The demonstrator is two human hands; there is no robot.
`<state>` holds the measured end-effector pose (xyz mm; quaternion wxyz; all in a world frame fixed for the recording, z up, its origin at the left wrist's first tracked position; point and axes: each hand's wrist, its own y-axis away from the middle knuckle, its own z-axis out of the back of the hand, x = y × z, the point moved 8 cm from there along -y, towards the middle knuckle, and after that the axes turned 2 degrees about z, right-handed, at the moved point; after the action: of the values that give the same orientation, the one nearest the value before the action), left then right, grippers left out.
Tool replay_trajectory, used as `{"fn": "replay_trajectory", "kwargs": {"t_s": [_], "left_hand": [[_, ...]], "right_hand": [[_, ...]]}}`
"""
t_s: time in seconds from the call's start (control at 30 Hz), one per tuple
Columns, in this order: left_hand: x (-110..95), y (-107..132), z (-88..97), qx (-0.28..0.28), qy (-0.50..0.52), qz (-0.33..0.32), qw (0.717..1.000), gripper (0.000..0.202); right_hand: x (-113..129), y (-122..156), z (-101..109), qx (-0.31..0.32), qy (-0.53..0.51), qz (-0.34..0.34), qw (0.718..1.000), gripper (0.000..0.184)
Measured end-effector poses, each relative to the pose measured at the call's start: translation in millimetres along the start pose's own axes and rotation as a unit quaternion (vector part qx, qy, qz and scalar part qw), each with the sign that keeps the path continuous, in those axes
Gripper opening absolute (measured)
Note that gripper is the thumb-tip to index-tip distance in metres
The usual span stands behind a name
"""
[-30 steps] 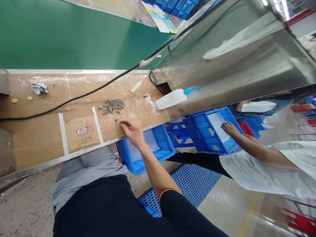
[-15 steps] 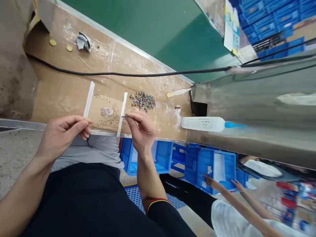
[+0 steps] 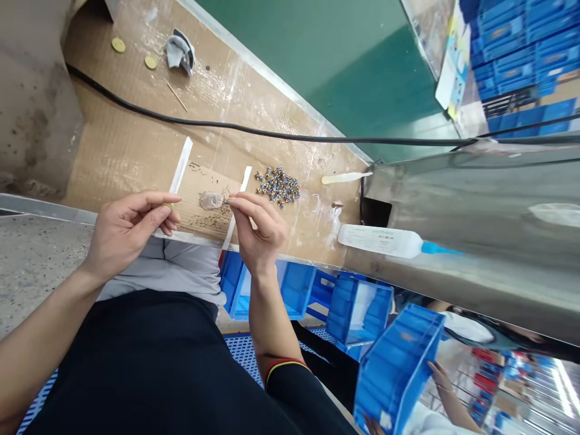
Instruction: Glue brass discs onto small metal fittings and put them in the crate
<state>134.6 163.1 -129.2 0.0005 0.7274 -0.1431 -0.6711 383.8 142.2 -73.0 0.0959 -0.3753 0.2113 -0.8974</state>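
Observation:
My left hand [image 3: 133, 226] is closed in a pinch above the table's front edge. A tiny yellowish piece [image 3: 169, 206] shows between thumb and forefinger; its kind is too small to tell. My right hand [image 3: 260, 232] pinches a small bluish metal part [image 3: 225, 202], mostly hidden by the fingertips. The tip of that part is at the right edge of a clear, glossy blob [image 3: 211, 200] on a cardboard piece [image 3: 190, 220]; I cannot tell whether they touch. Behind my right hand lies a pile of small blue and gold metal parts [image 3: 278, 186].
White tape strips [image 3: 182, 164] flank the cardboard. A black cable [image 3: 254, 128] crosses the table. A white bottle with a blue nozzle [image 3: 380, 240] lies at the right. Two yellow discs [image 3: 151, 62] and a crumpled wad [image 3: 179, 52] lie behind. A co-worker holds a blue crate [image 3: 394, 368].
My right hand has brought the small part left to the clear blob. A yellowish piece now shows in my left pinch. The co-worker's crate has been lifted nearer, and the view has shifted.

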Motion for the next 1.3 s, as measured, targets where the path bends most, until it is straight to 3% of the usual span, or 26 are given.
{"fn": "replay_trajectory", "kwargs": {"t_s": [0.5,0.83,1.1,1.3], "left_hand": [[-0.9,-1.3,-2.1,0.007,0.005,0.017,1.0,0.027],[0.7,0.9,-0.6,0.007,0.008,0.019,1.0,0.03],[-1.2,1.2,-2.2,0.002,0.004,0.026,1.0,0.03],[-7.3,0.9,-1.7,0.0,-0.017,0.008,1.0,0.019]], "right_hand": [[12.8,1.8,-2.1,0.013,0.037,0.078,0.996,0.03],[14.9,2.2,-0.7,0.006,0.035,0.077,0.996,0.029],[9.3,-1.8,-0.5,0.024,0.013,0.013,1.0,0.022],[6.9,-1.8,-0.1,0.021,-0.007,0.007,1.0,0.021]]}}
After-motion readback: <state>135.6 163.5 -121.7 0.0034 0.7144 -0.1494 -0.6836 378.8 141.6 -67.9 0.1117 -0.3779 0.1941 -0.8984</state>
